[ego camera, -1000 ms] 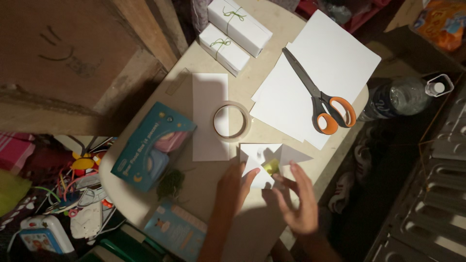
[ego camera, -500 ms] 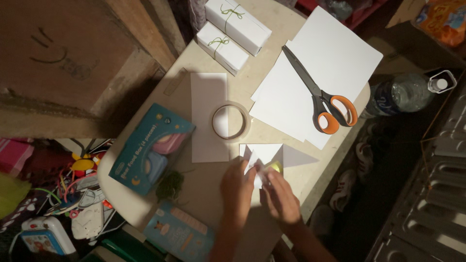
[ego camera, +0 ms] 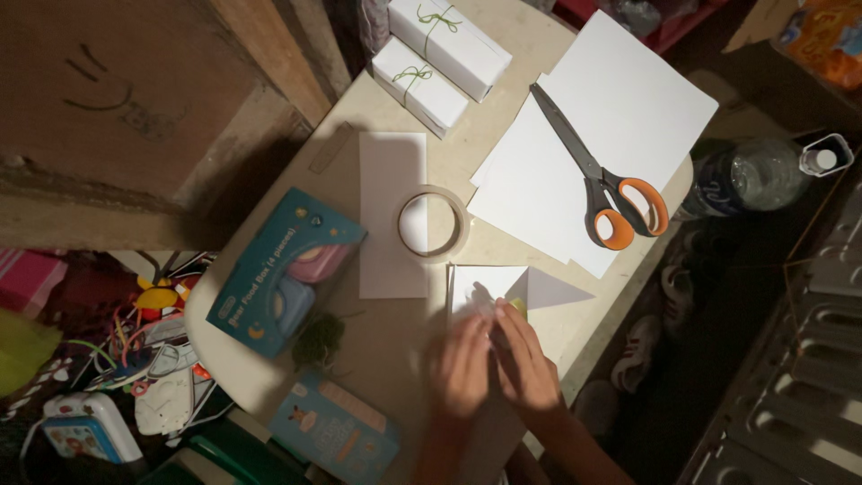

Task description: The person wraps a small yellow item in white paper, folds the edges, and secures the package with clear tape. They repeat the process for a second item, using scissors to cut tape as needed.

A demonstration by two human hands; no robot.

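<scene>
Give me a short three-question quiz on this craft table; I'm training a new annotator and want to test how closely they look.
1. True or false: the orange-handled scissors lie on the white paper sheets.
2. What rests partly on the narrow white paper strip?
A. clear tape roll
B. plastic bottle
C. teal box
3. Fill in: both hands press the folded white paper at the table's ____ edge.

Key:
1. True.
2. A, the clear tape roll.
3. Near; the left hand and the right hand sit side by side on it.
</scene>
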